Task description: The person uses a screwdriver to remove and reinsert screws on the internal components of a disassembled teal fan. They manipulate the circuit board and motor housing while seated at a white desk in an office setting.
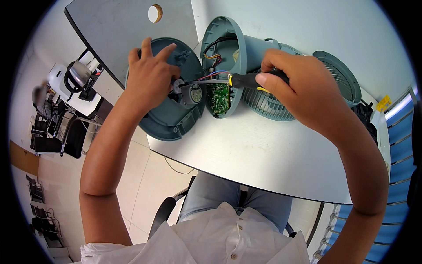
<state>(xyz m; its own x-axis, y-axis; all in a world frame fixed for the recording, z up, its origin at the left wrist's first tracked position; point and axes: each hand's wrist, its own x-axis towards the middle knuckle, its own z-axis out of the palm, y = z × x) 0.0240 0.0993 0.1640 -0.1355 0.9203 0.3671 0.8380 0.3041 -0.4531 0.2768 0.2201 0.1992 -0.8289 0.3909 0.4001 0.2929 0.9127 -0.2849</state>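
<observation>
My right hand [303, 79] is closed around the black-and-yellow handle of a screwdriver [244, 81]. Its shaft runs left, and the tip meets a small motor [191, 94] mounted in a round grey-green base [165, 125]. Over that base lies my left hand [151, 72], fingers spread, thumb beside the motor's pale hub; its palm side is hidden. Right of the base, an opened grey-green housing [241, 48] lies on its side, showing a green circuit board [218, 97]. Coloured wires [216, 74] stretch between the housing and the motor area.
Behind my right hand are a fan grille [269, 105] and a round slotted cover [340, 72]. The white table [255, 149] has a curved front edge. Further left stand a metal kettle [79, 75] and black chairs [72, 138]. Blue blinds [398, 176] hang at right.
</observation>
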